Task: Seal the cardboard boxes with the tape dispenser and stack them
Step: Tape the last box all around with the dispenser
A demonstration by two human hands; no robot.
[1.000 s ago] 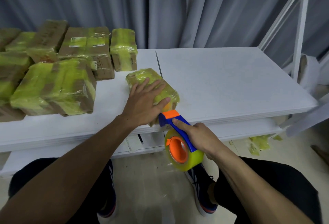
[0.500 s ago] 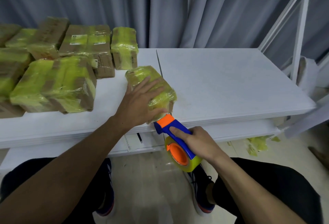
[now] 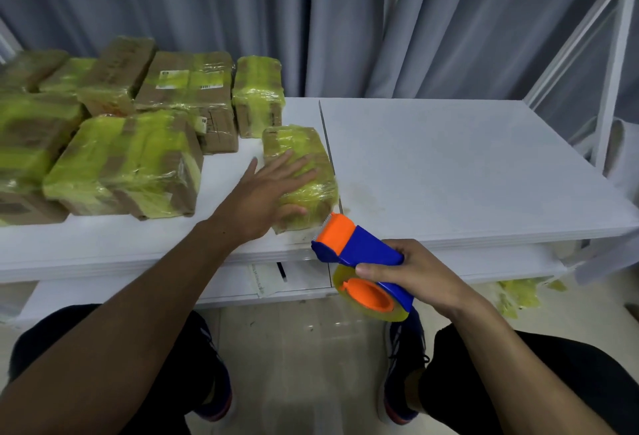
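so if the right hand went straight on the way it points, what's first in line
Probably the near end of the small taped box under the left hand; the tape dispenser in the right hand points at it, though depth is unclear.

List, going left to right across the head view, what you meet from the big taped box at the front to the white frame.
Big taped box → left hand → tape dispenser → right hand → white frame. The small box under the left hand overlaps it, so it is omitted.
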